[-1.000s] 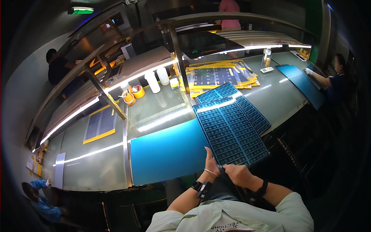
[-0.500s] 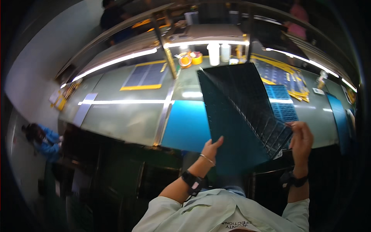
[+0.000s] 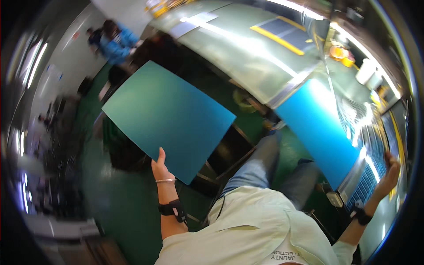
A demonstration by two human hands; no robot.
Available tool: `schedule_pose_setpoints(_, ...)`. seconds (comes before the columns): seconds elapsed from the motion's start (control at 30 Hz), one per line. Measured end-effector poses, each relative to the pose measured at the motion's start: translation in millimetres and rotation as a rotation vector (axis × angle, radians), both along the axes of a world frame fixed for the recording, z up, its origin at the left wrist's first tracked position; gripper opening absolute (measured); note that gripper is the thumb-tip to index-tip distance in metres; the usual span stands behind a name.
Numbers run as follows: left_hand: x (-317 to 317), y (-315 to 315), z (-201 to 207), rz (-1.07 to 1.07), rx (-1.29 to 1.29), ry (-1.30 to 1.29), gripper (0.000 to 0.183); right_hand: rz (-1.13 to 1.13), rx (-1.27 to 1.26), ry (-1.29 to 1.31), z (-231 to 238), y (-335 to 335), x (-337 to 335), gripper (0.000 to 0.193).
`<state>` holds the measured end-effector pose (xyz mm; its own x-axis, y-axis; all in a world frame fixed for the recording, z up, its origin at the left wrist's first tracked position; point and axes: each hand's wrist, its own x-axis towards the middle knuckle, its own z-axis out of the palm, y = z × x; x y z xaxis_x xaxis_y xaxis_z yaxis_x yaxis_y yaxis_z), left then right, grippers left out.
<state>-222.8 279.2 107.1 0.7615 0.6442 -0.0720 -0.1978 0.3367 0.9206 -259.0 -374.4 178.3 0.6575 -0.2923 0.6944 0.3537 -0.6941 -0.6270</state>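
My left hand (image 3: 163, 170) grips a flat teal-blue sheet (image 3: 170, 119) by its near edge, thumb on top and the other fingers hidden beneath. The sheet is held out to the left, away from the table. At the far right, my right hand (image 3: 388, 176) is closed on the edge of a thin, shiny clear film (image 3: 364, 119), which is blurred and rippled. Under the film and beside it, a bright blue sheet (image 3: 316, 132) lies along the table's edge. A blue striped sheet (image 3: 364, 187) lies close to my right wrist.
The pale worktable (image 3: 247, 53) runs across the upper right, bearing a dark yellow-edged panel (image 3: 282, 35), orange tape rolls (image 3: 339, 52) and a white bottle (image 3: 365, 71). A person in blue (image 3: 115, 46) is at the upper left, beyond the held sheet. Dark equipment (image 3: 123, 145) stands below it.
The clear film has come apart from the teal sheet. My left hand has carried the sheet left, off the table side; my right hand keeps the film at the right. The view has turned left.
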Motion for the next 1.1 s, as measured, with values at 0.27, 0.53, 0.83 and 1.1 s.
schedule_pose_setpoints(0.27,-136,129,-109,0.773,0.512,0.586,0.037,-0.09,0.518,0.339,-187,-46,-13,0.04)
schedule_pose_setpoints(0.53,-221,112,-244,0.896,0.381,1.296,0.047,-0.24,0.716,0.591,-239,-137,-31,0.049)
schedule_pose_setpoints(0.83,-223,65,-338,0.752,0.269,1.46,0.043,-0.119,-0.282,0.931,-242,-242,-20,0.014)
schedule_pose_setpoints(1.1,-221,56,-370,0.769,0.25,1.473,0.043,-0.161,0.074,1.154,-210,-203,-8,0.019)
